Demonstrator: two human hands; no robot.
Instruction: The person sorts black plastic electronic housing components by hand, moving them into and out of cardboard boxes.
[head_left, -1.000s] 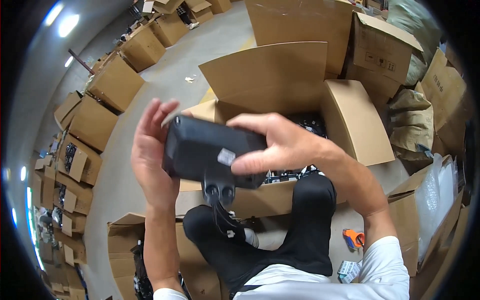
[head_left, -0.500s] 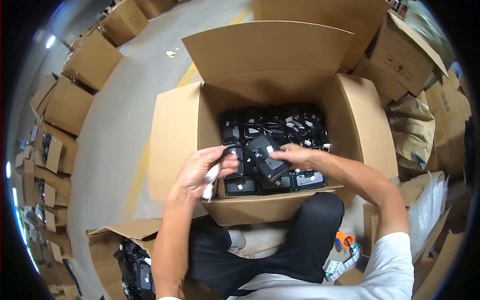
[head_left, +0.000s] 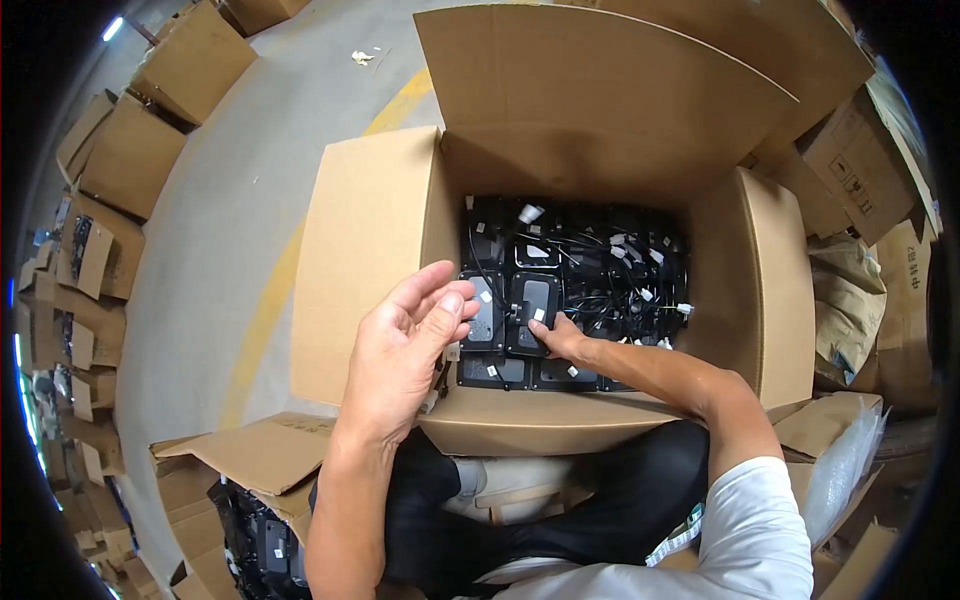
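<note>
A large cardboard box (head_left: 520, 422) stands before me with its flaps spread. Inside lie rows of flat black rectangular devices with rounded corners, black cables and white plugs. My right hand (head_left: 567, 338) grips one such black device (head_left: 537, 298) by its lower right edge, thumb on top, in the near left part of the box. Beside it on the left is another black device (head_left: 482, 320), partly behind my fingers. Raised over the box's near left corner, my left hand (head_left: 405, 335) has loosely bent fingers and nothing visible in them. A blurred white plug (head_left: 531, 214) shows farther back.
At my lower left, an open carton (head_left: 190, 490) holds more black devices. Cartons (head_left: 135, 150) line the far left across the grey floor. On the right are a brown sack (head_left: 845, 305), a carton with clear plastic wrap (head_left: 845, 480) and stacked boxes.
My right hand has lowered the black device from above the others into the row. My left hand has let go of the cable with white plugs. The view has shifted.
</note>
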